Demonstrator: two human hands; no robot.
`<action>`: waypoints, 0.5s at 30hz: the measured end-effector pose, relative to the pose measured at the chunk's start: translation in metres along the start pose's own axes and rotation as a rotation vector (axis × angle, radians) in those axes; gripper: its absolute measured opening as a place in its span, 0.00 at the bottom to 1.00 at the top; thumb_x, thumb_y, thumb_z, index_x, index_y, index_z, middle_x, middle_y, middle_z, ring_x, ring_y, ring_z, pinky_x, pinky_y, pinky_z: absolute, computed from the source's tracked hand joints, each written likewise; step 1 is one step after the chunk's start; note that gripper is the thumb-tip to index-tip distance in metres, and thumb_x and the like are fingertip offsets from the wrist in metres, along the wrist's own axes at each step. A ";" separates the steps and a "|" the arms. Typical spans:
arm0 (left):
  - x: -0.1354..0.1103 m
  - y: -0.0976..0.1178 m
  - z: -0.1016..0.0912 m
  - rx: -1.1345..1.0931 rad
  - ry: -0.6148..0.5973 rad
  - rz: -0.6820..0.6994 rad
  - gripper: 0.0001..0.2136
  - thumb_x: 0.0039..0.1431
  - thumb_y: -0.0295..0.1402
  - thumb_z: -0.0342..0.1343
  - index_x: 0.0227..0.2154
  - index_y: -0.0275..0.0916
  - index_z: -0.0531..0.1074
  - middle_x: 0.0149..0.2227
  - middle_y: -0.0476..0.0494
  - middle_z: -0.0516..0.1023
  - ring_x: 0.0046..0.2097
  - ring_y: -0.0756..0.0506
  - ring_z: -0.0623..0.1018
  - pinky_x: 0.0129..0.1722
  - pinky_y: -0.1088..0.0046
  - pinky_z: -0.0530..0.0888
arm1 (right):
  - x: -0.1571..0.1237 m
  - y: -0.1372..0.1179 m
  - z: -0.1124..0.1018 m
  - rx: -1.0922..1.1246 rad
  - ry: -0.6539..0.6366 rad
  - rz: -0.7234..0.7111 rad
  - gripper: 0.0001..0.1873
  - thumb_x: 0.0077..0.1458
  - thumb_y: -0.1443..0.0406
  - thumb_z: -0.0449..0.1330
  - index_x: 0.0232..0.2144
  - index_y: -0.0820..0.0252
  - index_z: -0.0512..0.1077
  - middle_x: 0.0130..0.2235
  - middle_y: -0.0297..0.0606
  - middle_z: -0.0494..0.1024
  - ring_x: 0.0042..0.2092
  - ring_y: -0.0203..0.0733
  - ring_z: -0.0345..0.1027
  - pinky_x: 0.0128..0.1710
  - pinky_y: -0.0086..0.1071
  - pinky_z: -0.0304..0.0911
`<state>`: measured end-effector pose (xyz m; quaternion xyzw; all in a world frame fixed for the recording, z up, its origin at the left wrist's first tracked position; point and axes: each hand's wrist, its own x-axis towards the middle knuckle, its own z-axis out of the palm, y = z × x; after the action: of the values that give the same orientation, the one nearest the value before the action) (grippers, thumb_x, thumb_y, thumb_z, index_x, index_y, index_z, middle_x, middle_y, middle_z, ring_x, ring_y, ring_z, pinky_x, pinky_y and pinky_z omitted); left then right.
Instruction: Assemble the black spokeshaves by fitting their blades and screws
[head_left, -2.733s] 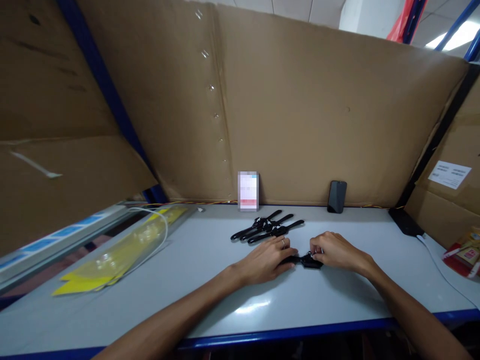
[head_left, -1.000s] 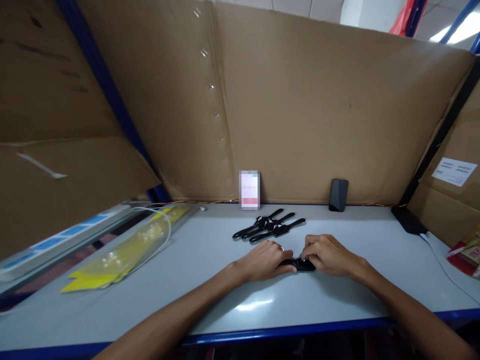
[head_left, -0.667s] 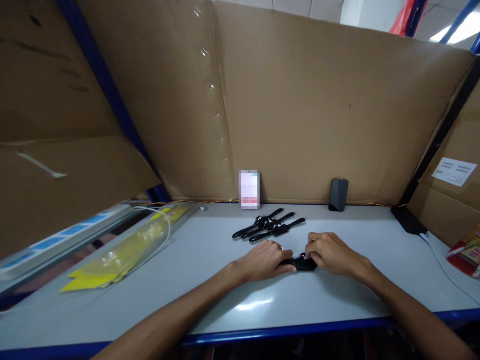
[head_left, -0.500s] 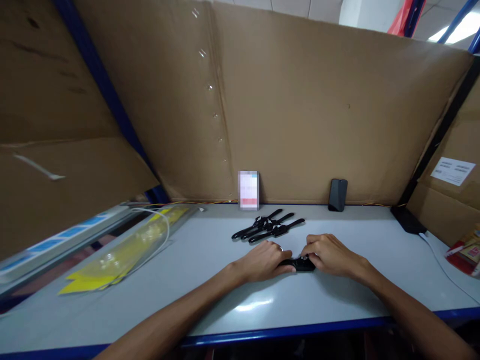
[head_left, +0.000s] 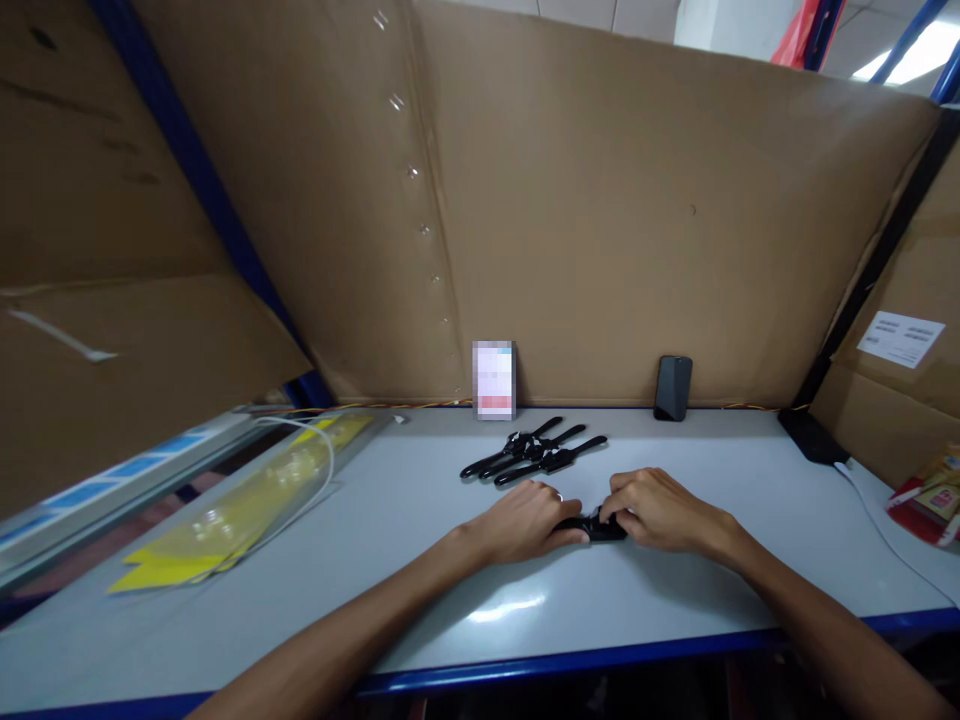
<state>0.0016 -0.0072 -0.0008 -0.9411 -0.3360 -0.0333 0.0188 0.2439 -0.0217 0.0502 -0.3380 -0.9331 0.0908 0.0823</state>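
Note:
Low over the front half of the table, both hands are on a slim black strap-like item (head_left: 604, 528) with a thicker middle, much like a wristwatch. My left hand (head_left: 529, 522) is closed around its left end, thumb along the near side. Bent fingers of my right hand (head_left: 651, 508) pinch the right part from above and hide some of it. Just beyond the hands lie 3 similar black watch-like items (head_left: 536, 453), side by side and slanting up to the right, with small pale spots at their middles.
Against the cardboard back wall (head_left: 585, 220) lean a device with a lit screen (head_left: 493, 380) and a dark phone (head_left: 673, 388). At left lie a clear bag with yellow sheets (head_left: 247, 510), a white cable and a power strip (head_left: 112, 480). A red packet (head_left: 926, 505) is at right.
The fingers of my right hand have shifted slightly on the black watch-like item. My left hand keeps its hold. The whole view has moved a little.

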 end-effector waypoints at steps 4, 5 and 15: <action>-0.001 -0.001 0.001 0.000 0.022 0.007 0.27 0.73 0.54 0.40 0.35 0.38 0.75 0.27 0.42 0.78 0.29 0.43 0.77 0.29 0.70 0.63 | 0.001 -0.001 0.000 -0.086 -0.012 0.068 0.13 0.56 0.76 0.56 0.27 0.60 0.78 0.31 0.35 0.75 0.28 0.33 0.57 0.31 0.31 0.45; -0.001 -0.001 0.001 -0.007 0.029 0.010 0.28 0.73 0.54 0.39 0.35 0.38 0.75 0.27 0.42 0.77 0.29 0.43 0.77 0.29 0.69 0.63 | 0.001 -0.001 0.000 -0.112 -0.004 0.091 0.13 0.57 0.75 0.56 0.27 0.61 0.77 0.31 0.36 0.74 0.27 0.34 0.56 0.30 0.32 0.45; 0.000 0.000 -0.001 0.033 -0.004 0.000 0.24 0.73 0.52 0.43 0.36 0.38 0.75 0.28 0.42 0.79 0.30 0.43 0.78 0.28 0.70 0.62 | 0.001 -0.003 -0.003 -0.056 -0.060 0.050 0.16 0.56 0.78 0.55 0.29 0.59 0.79 0.33 0.35 0.77 0.30 0.34 0.61 0.31 0.30 0.47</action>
<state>0.0020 -0.0075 0.0003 -0.9408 -0.3363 -0.0261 0.0335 0.2418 -0.0234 0.0539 -0.3603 -0.9287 0.0768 0.0422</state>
